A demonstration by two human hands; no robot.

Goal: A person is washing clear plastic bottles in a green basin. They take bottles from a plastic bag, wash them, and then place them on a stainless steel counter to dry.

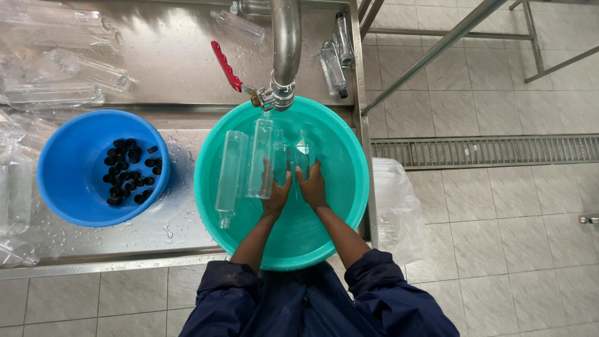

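A teal basin (pixel 349 187) full of water sits on a wet steel counter under a tap. Several clear plastic bottles float in it. My left hand (pixel 277 195) grips a tall clear bottle (pixel 261 156) held upright in the water under the tap outlet. My right hand (pixel 311 185) holds a smaller clear bottle (pixel 302 153) beside it. Another long clear bottle (pixel 229 178) lies loose in the water to the left of my hands. Both forearms reach into the basin; dark blue sleeves show at the bottom.
A blue basin (pixel 65 181) with several black caps (pixel 129 170) stands to the left. The steel tap (pixel 284 56) has a red lever handle (pixel 226 65). Clear bottles lie on the counter (pixel 175 231) behind and at left. A clear plastic bag (pixel 393 206) hangs right of the counter, above tiled floor with a drain grate (pixel 486 150).
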